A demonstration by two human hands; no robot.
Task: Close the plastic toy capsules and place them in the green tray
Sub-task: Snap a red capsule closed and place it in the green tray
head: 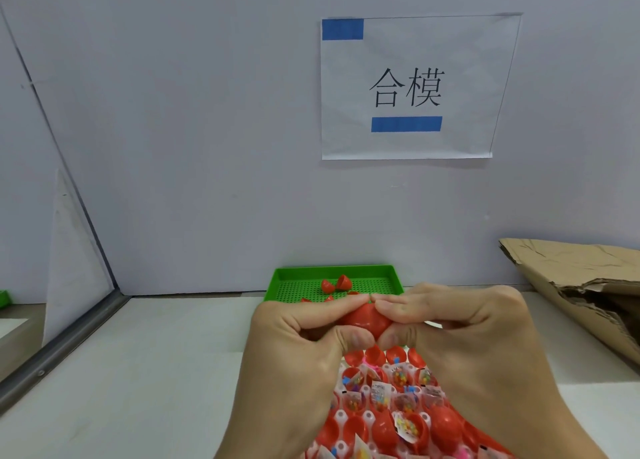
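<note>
We only get one view here, a head-worn wide-angle cam looking forward and a bit down. It's really close to both hands (391,323), which fill the bottom of the frame, and it faces a white wall (207,147) just past the table (138,372). Straight edges bow noticeably.

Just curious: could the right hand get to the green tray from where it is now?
Probably yes. The tray lies just beyond the right hand, with nothing between them. But that hand and the left hand both grip a red capsule.
</note>
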